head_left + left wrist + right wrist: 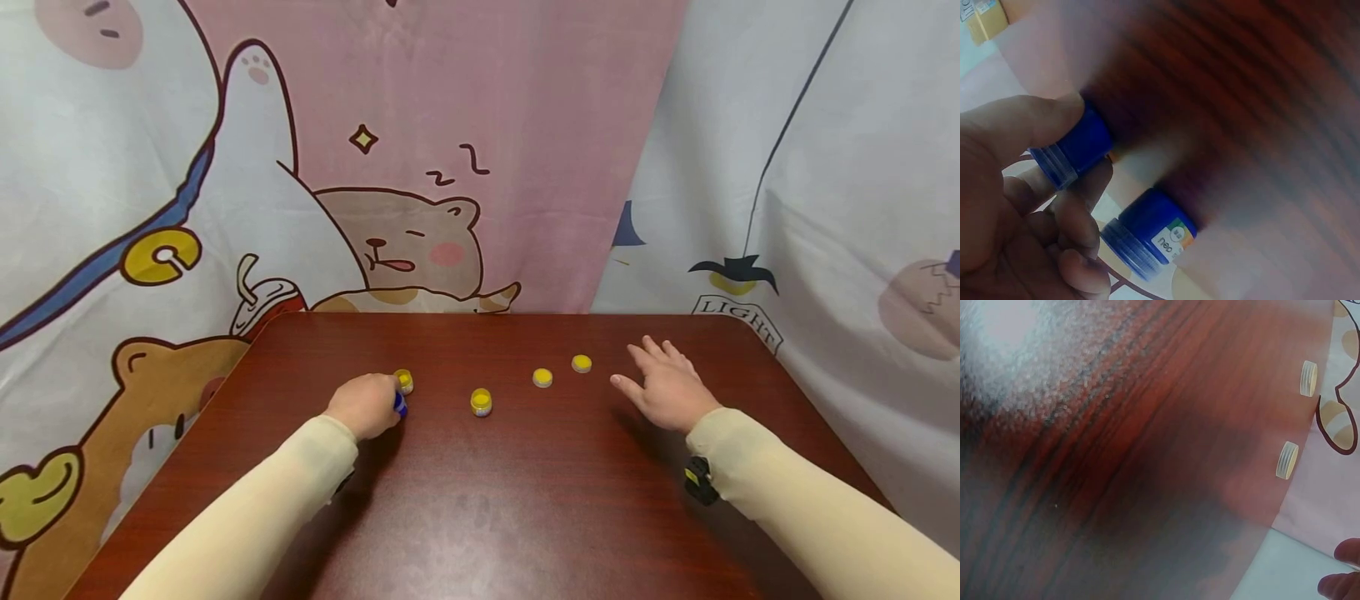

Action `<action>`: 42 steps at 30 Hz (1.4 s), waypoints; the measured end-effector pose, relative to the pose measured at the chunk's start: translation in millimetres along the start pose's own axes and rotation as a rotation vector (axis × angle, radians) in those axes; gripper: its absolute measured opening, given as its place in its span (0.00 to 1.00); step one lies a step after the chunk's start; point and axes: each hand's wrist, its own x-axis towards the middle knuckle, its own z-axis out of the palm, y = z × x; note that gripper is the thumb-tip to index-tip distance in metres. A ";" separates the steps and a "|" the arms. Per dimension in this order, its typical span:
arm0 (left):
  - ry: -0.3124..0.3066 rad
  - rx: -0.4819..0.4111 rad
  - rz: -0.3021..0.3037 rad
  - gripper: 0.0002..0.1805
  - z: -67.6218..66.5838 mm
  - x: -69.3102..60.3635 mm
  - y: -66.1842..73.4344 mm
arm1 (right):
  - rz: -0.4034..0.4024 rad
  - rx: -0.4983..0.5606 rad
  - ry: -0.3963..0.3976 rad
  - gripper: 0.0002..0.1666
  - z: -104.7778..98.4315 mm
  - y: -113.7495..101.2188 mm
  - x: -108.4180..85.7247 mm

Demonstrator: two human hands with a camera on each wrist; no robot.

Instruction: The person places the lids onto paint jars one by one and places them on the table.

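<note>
My left hand (363, 406) is over the left part of the table. Its thumb and fingers pinch a small blue jar (1088, 140) with a clear rim. Beside those fingers stands a second blue jar (1159, 225) with a "deli" label, which I cannot make out in the head view. Just beyond the hand is a small jar with a yellow top (404, 382); another yellow-topped jar (481, 402) stands near the middle. My right hand (663, 387) is over the right side, fingers spread, holding nothing. Left of it lie two yellow ridged lids, one nearer (542, 378) and one farther (581, 363).
The brown wooden table (517, 500) reaches back to a printed curtain (525, 150) with cartoon animals. More curtain hangs along the left and right sides. A black strap device (701, 481) sits on the right wrist.
</note>
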 end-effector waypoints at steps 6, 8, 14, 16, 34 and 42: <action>0.009 0.008 -0.001 0.09 -1.0 -0.1 2.6 | 0.011 -0.004 -0.016 0.51 2.0 -1.5 0.5; 0.009 0.009 -0.003 0.09 -1.1 -0.1 3.0 | 0.015 -0.006 -0.023 0.52 3.1 -2.1 0.7; -0.010 0.009 -0.013 0.10 -2.5 0.2 2.5 | 0.014 -0.011 -0.024 0.51 6.0 -1.7 1.7; -0.015 0.005 -0.013 0.10 -2.8 0.5 2.0 | 0.013 -0.013 -0.023 0.51 6.6 -1.6 1.8; -0.029 -0.096 -0.055 0.28 -18.7 -2.4 -7.7 | 0.013 0.003 -0.028 0.49 6.5 -7.8 -0.4; 0.100 -0.110 -0.075 0.48 -28.0 -2.9 -14.6 | 0.012 0.010 -0.021 0.49 7.5 -6.3 -0.4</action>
